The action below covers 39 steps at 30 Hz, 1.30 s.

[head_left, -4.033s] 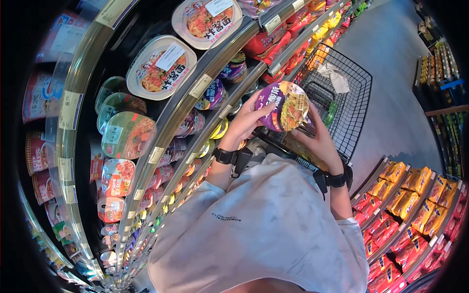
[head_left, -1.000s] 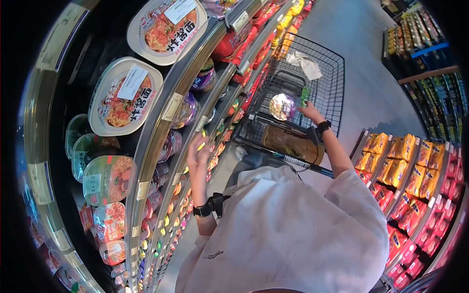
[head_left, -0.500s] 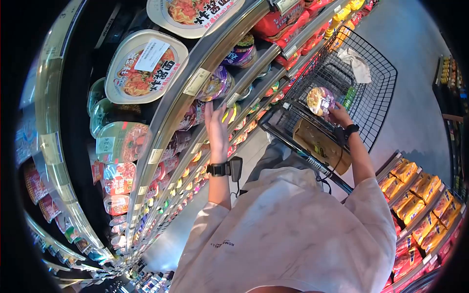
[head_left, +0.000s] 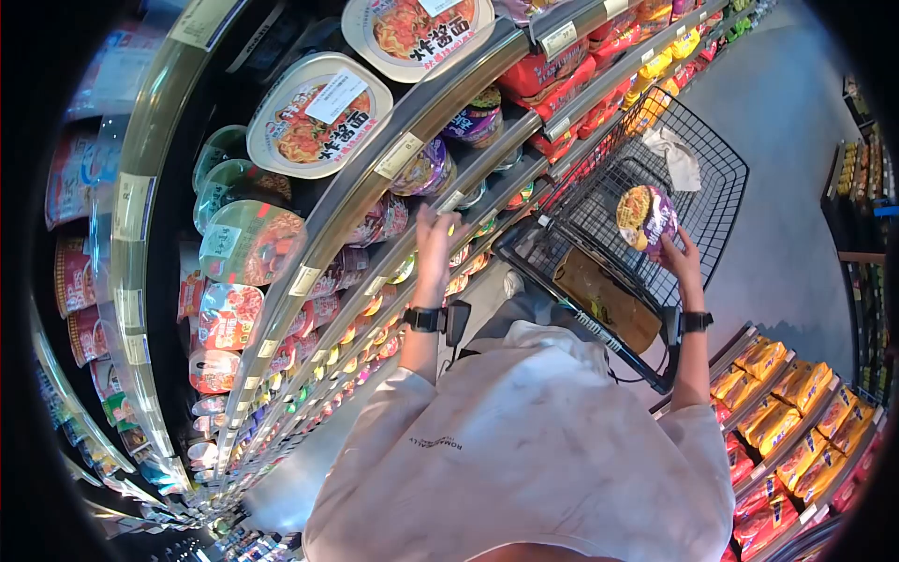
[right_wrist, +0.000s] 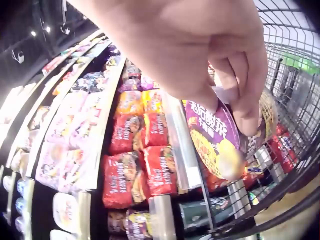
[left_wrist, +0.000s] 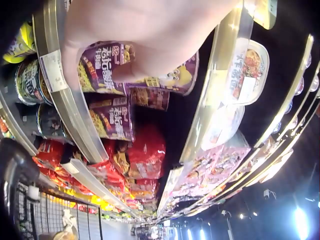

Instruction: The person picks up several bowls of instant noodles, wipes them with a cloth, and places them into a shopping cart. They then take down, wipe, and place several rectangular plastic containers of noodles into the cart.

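Note:
The right hand (head_left: 685, 260) grips a purple noodle bowl (head_left: 646, 219) at its edge, over the shopping cart (head_left: 733, 159). In the right wrist view, the fingers of that right hand (right_wrist: 200, 55) bend round the bowl (right_wrist: 212, 137), whose printed lid faces the camera. The left hand (head_left: 434, 248) is raised at the shelf edge beside purple noodle cups (head_left: 426, 169), fingers loosely bent. Seen from the left wrist, the left hand (left_wrist: 145, 35) covers part of a purple cup (left_wrist: 102, 67); whether it touches the cup I cannot tell.
White noodle trays (head_left: 321, 114) and clear-lidded bowls (head_left: 251, 242) line the left shelf. A white cloth (head_left: 676, 159) and a brown item (head_left: 604, 295) are in the cart. Yellow packets (head_left: 773, 426) fill racks at lower right.
Both hands held the bowl four seconds ago; later only the right hand was at it, over the cart. Since half a second ago, the bowl has tilted and the left hand has shifted right.

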Tool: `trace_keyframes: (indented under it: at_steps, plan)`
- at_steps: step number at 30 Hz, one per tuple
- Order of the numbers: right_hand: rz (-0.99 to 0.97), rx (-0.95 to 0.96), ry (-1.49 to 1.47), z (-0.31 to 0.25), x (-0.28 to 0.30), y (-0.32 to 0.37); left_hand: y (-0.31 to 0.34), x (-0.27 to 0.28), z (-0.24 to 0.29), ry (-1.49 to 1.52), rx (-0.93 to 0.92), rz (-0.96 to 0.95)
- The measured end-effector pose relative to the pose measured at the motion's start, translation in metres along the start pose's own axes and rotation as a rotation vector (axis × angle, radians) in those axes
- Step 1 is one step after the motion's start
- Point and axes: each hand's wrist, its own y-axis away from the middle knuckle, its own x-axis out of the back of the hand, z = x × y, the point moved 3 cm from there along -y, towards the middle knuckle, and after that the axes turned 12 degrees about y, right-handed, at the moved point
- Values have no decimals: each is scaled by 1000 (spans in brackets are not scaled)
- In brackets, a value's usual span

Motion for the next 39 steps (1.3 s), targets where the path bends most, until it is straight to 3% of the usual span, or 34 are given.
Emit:
trace_keyframes:
  at_steps: [2, 5, 7, 12, 16, 17, 19, 22, 27, 29, 30, 31, 32, 33, 34, 35, 37, 39]
  plan:
    - [14, 14, -23, -27, 5, 30, 8, -3, -2, -5, 67, -31]
    - [-10, 58, -52, -61, 6, 64, 16, -9, 2, 21, -73, -117]
    - [29, 61, -84, -88, -8, 91, 16, -20, 10, -233, -246, -167]
    - [-160, 114, -186, -127, -22, 123, 40, -102, 10, -210, 177, -620]
    - [-262, 72, -214, -149, -34, 130, 67, -150, 2, -295, 292, -890]
    - [-270, 73, -171, -153, -37, 130, 74, -161, 2, -349, 238, -951]
    - [-274, 74, -122, -159, -44, 131, 74, -166, -7, -342, 340, -819]
    - [-179, 110, -119, -168, -50, 134, 71, -164, -13, -286, 373, -769]
    - [-58, 174, 163, -165, -51, 139, 54, -147, -10, -276, 448, -798]
    - [162, 583, 238, -178, -61, 150, 44, -137, -15, -29, 530, -828]
    - [-2, 550, 229, -170, -68, 155, 68, -142, -4, 54, 384, -781]
    - [46, 870, 741, -200, -73, 169, 72, -149, 3, 40, 344, -756]
    - [65, 796, 601, -204, -78, 176, 58, -152, -10, 108, 471, -726]
    - [-118, 666, 160, -201, -87, 171, 43, -142, -25, 65, 434, -717]
    - [-119, 617, 89, -190, -95, 166, 64, -144, 3, -12, 335, -722]
    - [-194, 563, -108, -195, -102, 167, 61, -137, 0, -164, 410, -729]
    - [-68, 582, 145, -169, -103, 140, 78, -151, 24, -170, 414, -744]
    - [-5, 640, 228, -179, -106, 138, 62, -156, 1, -71, 89, -881]
